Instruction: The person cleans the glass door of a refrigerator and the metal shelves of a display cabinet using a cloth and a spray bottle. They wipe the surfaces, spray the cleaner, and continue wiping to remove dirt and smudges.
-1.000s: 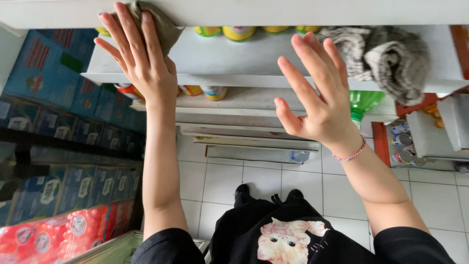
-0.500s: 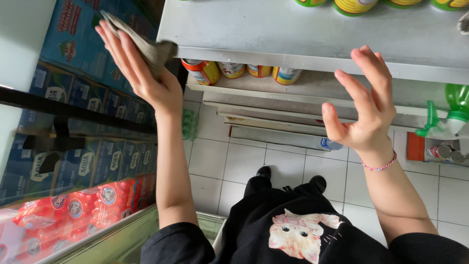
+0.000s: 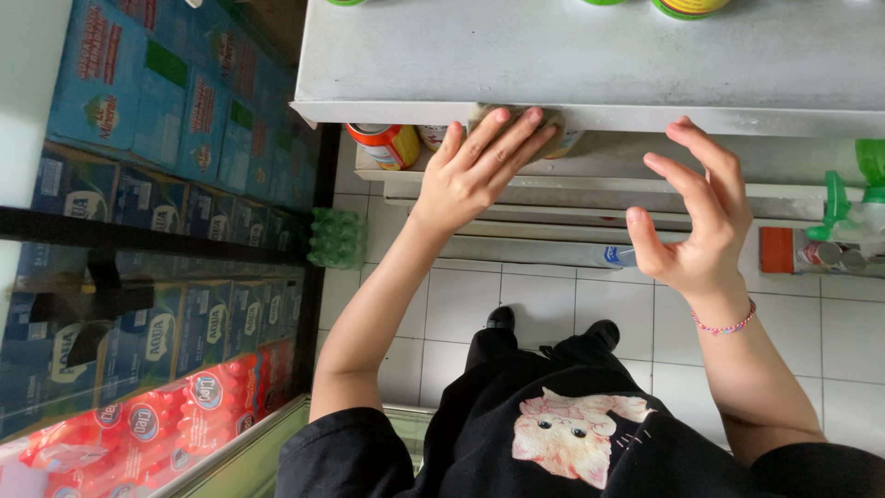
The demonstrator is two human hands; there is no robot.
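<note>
My left hand (image 3: pixel 479 166) presses a grey-brown cloth (image 3: pixel 544 120) flat against the front edge of a white metal shelf (image 3: pixel 572 65), fingers spread over it. Only a small part of the cloth shows above my fingertips. My right hand (image 3: pixel 696 221) hovers to the right, just below the same shelf edge, fingers apart and holding nothing. A beaded bracelet (image 3: pixel 724 326) circles its wrist. A red and yellow can (image 3: pixel 387 145) stands on the lower shelf, left of my left hand.
Stacked blue cartons (image 3: pixel 166 101) and red packs (image 3: pixel 166 415) sit behind a glass door at left. A green spray bottle (image 3: pixel 853 194) stands at right. Lower shelf tiers (image 3: pixel 590 198) step down toward a white tiled floor (image 3: pixel 516 304) by my black shoes (image 3: pixel 502 318).
My left hand has come down from the shelf's left corner and moved right along the front edge with the cloth. The view tilted down; my right hand stayed hovering.
</note>
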